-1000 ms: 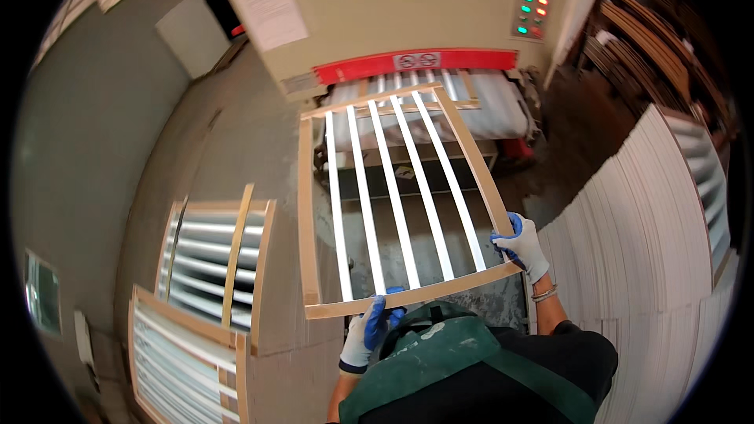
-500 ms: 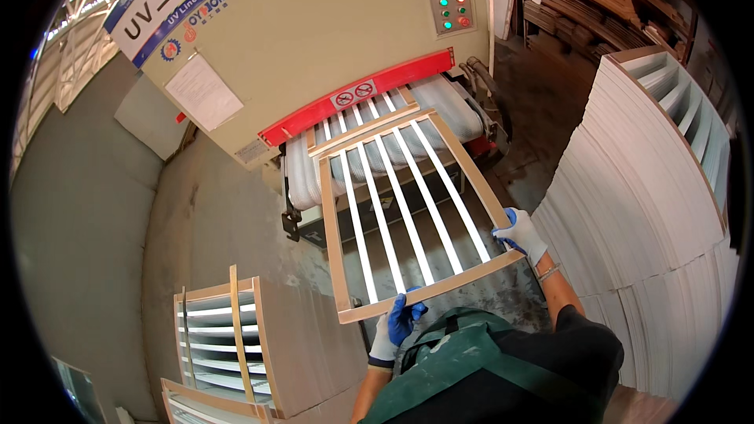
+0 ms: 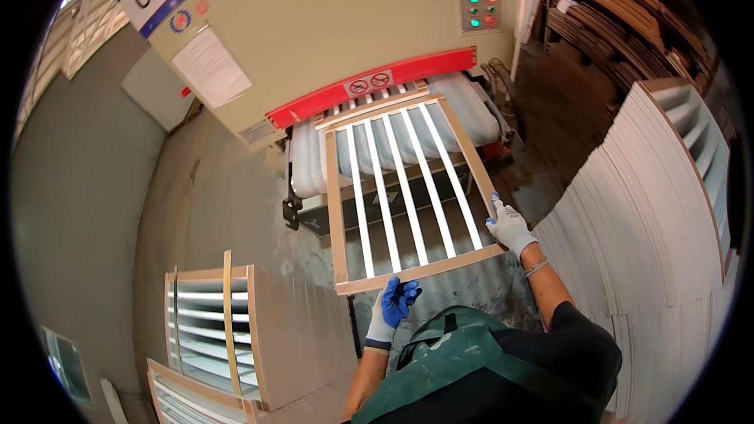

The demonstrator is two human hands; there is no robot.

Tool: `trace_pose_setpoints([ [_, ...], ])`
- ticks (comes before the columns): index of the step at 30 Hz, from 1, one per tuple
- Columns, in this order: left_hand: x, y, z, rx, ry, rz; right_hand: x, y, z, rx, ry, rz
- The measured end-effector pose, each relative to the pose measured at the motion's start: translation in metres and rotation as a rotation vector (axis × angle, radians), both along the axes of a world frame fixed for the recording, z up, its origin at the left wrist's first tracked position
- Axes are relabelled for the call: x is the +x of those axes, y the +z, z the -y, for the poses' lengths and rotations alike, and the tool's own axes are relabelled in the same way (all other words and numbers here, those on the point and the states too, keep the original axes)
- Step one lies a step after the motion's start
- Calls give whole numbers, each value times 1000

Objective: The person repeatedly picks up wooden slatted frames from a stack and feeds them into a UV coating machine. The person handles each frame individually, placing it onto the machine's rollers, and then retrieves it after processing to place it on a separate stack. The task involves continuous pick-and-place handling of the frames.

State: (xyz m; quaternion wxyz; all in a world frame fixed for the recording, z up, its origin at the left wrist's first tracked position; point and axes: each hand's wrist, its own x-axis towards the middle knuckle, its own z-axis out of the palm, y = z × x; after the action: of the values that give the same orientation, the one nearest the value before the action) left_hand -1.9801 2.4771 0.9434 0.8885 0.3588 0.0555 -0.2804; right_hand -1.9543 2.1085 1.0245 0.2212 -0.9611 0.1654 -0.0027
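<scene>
Two hands: both gloved, both gripping the slatted frame [image 3: 404, 192].
Left hand [image 3: 395, 302]: its grip is closing on the frame's near bottom rail, blue fingers curling under.
Right hand [image 3: 509, 226]: its grip is clasping the frame's right rail by the near corner.
Frame look: pale wooden border, five white slats running lengthwise, tilting up toward the machine [image 3: 330, 39].
Frame place: its far end is lying over the machine's white rollers [image 3: 314, 161], below the red guard strip [image 3: 373, 86].
Stacks: similar frames [image 3: 208, 322] are leaning left of the frame; white panels [image 3: 660, 212] are piling up on the right.
</scene>
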Motion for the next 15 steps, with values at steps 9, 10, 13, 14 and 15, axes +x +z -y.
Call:
trace_pose_setpoints([
  [9, -31, 9, -14, -72, -49, 66, 44, -7, 8, 33, 62, 100],
  [10, -32, 6, -24, -72, -14, 59, 53, -8, 5, 41, 52, 93],
  [13, -49, -6, -49, -111, 39, 35, 72, -9, 6, 25, 53, 90],
  [14, -57, -10, -56, -83, 67, 22, 78, -10, 9, 15, 63, 101],
  [15, -65, -15, -63, -60, 94, 13, 84, -12, 11, -5, 71, 115],
])
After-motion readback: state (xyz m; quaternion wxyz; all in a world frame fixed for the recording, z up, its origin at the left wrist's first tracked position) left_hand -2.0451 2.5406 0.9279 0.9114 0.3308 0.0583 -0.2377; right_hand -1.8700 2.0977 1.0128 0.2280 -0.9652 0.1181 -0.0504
